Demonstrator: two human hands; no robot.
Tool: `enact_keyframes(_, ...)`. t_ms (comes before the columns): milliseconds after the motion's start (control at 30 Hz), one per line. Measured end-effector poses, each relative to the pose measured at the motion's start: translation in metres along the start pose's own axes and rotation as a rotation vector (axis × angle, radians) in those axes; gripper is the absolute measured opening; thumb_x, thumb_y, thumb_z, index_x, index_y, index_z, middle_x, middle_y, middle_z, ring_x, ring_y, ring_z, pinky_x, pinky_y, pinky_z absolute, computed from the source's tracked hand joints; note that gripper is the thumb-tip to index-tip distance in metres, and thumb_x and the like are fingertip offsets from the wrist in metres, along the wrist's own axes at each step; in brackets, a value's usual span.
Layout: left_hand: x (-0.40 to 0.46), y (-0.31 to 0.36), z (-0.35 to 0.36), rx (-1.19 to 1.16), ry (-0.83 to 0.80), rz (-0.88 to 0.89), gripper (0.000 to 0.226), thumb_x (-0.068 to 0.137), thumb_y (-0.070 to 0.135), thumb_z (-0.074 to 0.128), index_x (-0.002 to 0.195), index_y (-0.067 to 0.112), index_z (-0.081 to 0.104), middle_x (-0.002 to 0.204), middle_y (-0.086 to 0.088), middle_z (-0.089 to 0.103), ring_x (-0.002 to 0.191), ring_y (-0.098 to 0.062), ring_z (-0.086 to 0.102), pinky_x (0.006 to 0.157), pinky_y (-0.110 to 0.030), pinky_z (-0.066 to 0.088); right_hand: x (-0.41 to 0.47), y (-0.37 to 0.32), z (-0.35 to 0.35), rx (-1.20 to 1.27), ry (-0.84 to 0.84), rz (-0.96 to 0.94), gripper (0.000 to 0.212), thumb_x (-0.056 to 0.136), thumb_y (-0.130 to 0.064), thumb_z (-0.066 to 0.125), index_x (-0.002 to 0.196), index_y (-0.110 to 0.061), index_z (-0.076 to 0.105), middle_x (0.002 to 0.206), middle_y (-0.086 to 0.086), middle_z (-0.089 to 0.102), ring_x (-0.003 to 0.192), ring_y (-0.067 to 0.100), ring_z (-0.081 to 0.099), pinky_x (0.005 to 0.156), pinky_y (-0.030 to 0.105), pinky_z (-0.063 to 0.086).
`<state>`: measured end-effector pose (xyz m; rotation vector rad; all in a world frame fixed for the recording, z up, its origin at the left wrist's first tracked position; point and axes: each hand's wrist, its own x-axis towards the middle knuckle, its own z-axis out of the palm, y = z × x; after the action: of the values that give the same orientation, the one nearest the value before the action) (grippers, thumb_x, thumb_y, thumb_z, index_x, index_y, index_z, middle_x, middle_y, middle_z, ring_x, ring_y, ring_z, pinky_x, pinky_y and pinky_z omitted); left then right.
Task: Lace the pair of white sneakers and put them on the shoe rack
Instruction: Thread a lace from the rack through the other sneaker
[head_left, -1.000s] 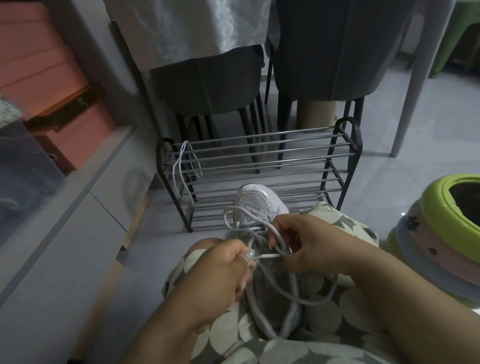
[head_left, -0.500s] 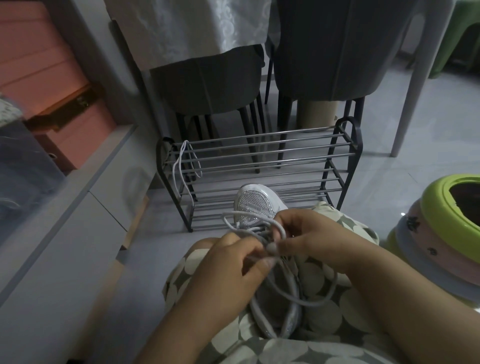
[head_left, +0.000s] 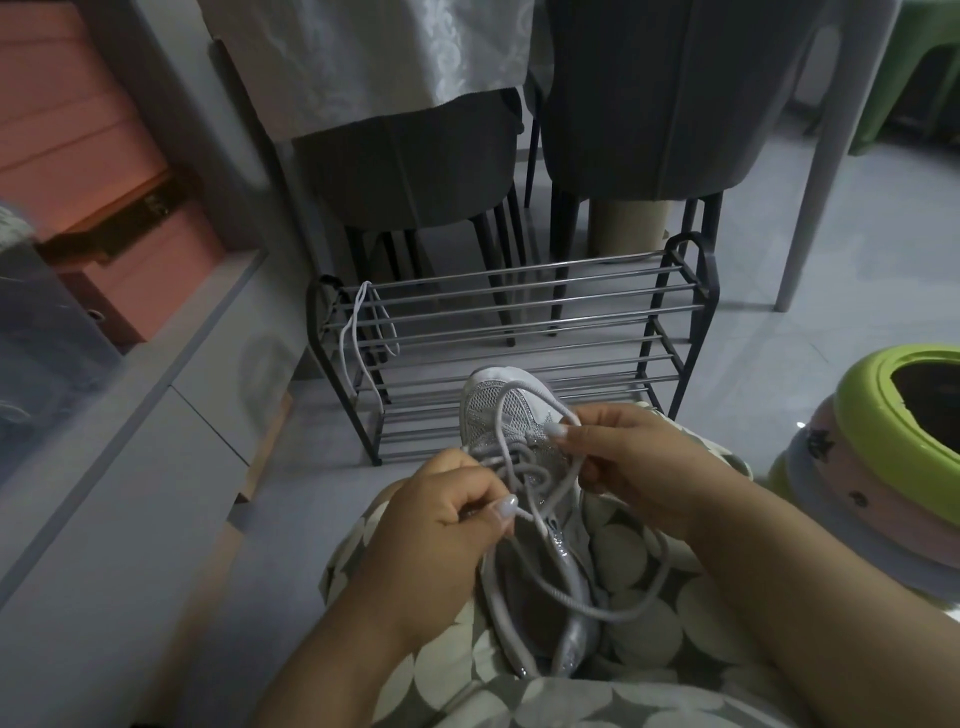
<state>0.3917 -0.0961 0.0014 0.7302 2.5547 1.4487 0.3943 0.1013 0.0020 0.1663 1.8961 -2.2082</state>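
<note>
Apart now, left hand (head_left: 447, 514) and right hand (head_left: 631, 462) each pinch the lace (head_left: 587, 605), hiding the sneaker's (head_left: 493, 410) eyelets.

Mesh-cloth sneaker (head_left: 511, 415) w/ glittery trim, matt cord lace (head_left: 587, 605), shiny metal-bar shoe rack (head_left: 519, 306), glossy plastic stools (head_left: 852, 441).

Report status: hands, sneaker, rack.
Left hand and right hand each pinch the lace. Sneaker on lap, mid-lacing. Shoe rack holds only a spare lace.
</note>
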Motion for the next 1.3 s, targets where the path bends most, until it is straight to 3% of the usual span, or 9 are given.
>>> enact_keyframes(233,-0.002,0.01,-0.023,-0.124,0.081,-0.018,0.02,0.078,0.025,0.056,0.06,0.018,0.061,0.072,0.007,0.052,0.067,-0.003,0.05,0.066,-0.009,0.038,0.004,0.002,-0.002,0.033,0.081,-0.005,0.032,0.083,-0.013,0.063,0.052,-0.016,0.056,0.051,0.0,0.045,0.049,0.012,0.036,0.052,0.023,0.03)
enact_keyframes(400,-0.006,0.011,-0.045,-0.35,0.315,-0.162,0.023,0.07,0.024,0.055,0.056,0.006,0.057,0.06,-0.002,0.05,0.061,-0.014,0.046,0.066,-0.031,0.037,0.001,-0.002,0.002,0.087,0.086,-0.058,0.027,0.068,-0.027,0.064,0.044,-0.018,0.056,0.06,0.008,0.038,0.05,0.013,0.032,0.053,0.026,0.026)
enact_keyframes(567,-0.007,0.01,-0.041,0.13,0.158,-0.302,0.018,0.079,0.022,0.059,0.062,0.017,0.064,0.08,0.006,0.056,0.061,0.0,0.049,0.061,-0.026,0.036,0.004,0.001,0.001,0.031,0.109,-0.072,0.04,0.092,-0.018,0.053,0.052,-0.014,0.058,0.055,0.005,0.04,0.049,0.013,0.032,0.049,0.022,0.027)
enact_keyframes(700,-0.008,0.006,-0.018,0.304,0.08,-0.11,0.01,0.081,0.042,0.06,0.085,0.037,0.068,0.094,0.018,0.049,0.097,-0.001,0.048,0.083,-0.021,0.039,0.005,0.002,0.003,-0.004,0.085,-0.093,0.035,0.089,-0.025,0.054,0.058,-0.01,0.057,0.051,0.003,0.041,0.046,0.011,0.033,0.046,0.02,0.028)
enact_keyframes(833,-0.006,0.002,0.007,0.423,-0.1,-0.006,0.017,0.084,0.05,0.061,0.091,0.036,0.068,0.092,0.019,0.04,0.098,0.0,0.033,0.079,-0.009,0.027,0.003,0.002,0.004,-0.004,0.046,-0.13,0.032,0.081,-0.033,0.065,0.054,-0.015,0.059,0.053,0.005,0.04,0.046,0.011,0.033,0.047,0.021,0.028)
enact_keyframes(967,-0.004,-0.004,0.007,0.274,-0.055,0.022,0.017,0.086,0.036,0.065,0.07,0.037,0.062,0.085,0.014,0.046,0.091,0.001,0.043,0.074,-0.015,0.03,0.003,0.002,0.002,-0.013,0.013,-0.131,0.029,0.078,-0.031,0.061,0.051,-0.02,0.059,0.055,0.006,0.038,0.048,0.012,0.033,0.05,0.023,0.028)
enact_keyframes(1067,-0.002,-0.002,-0.003,0.071,-0.046,-0.008,0.013,0.082,0.034,0.064,0.069,0.029,0.065,0.085,0.013,0.05,0.081,-0.008,0.052,0.074,-0.024,0.042,0.003,0.003,0.0,-0.017,0.002,-0.109,0.025,0.071,-0.028,0.073,0.059,-0.014,0.057,0.055,0.002,0.041,0.051,0.013,0.033,0.052,0.023,0.028)
enact_keyframes(1200,-0.003,0.007,-0.023,-0.122,0.007,-0.008,0.016,0.076,0.028,0.06,0.063,0.021,0.066,0.077,0.011,0.051,0.07,-0.002,0.049,0.069,-0.012,0.039,0.004,0.006,-0.001,-0.068,0.006,-0.068,0.031,0.067,-0.023,0.076,0.078,-0.002,0.056,0.057,0.004,0.04,0.05,0.011,0.034,0.05,0.021,0.028)
enact_keyframes(1300,-0.009,0.009,-0.038,-0.183,0.044,-0.006,0.02,0.073,0.033,0.065,0.06,0.018,0.067,0.072,0.011,0.051,0.063,-0.002,0.046,0.064,-0.009,0.036,0.005,0.006,0.0,-0.08,0.009,-0.045,0.029,0.062,-0.017,0.079,0.068,-0.006,0.053,0.053,0.001,0.04,0.046,0.01,0.033,0.046,0.018,0.026)
